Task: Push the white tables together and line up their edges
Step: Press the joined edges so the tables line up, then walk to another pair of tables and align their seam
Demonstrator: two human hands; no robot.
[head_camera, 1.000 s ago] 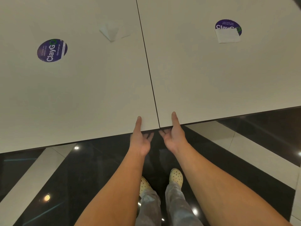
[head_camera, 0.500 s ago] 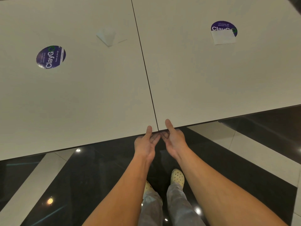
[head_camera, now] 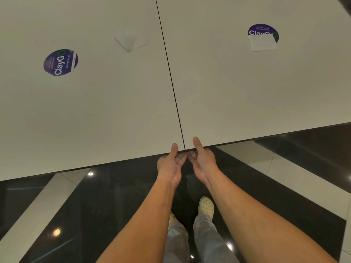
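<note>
Two white tables stand side by side, the left table (head_camera: 91, 114) and the right table (head_camera: 252, 92), with only a thin dark seam (head_camera: 171, 78) between them. Their near edges meet level at the seam. My left hand (head_camera: 171, 166) is at the left table's near corner, thumb on top and fingers curled under the edge. My right hand (head_camera: 203, 162) holds the right table's near corner the same way, close beside the seam. The two hands almost touch each other.
Each table carries a round purple sticker, one on the left table (head_camera: 60, 62) and one on the right (head_camera: 263, 31). A folded white paper (head_camera: 128, 40) and a white slip (head_camera: 263, 44) lie on top. Below is glossy black floor with white stripes (head_camera: 32, 215) and my feet (head_camera: 206, 205).
My thumbs left the tabletops and the hands drew together below the edge, then both thumbs came back up onto the corners. The view shifted slightly; the seam stays closed.
</note>
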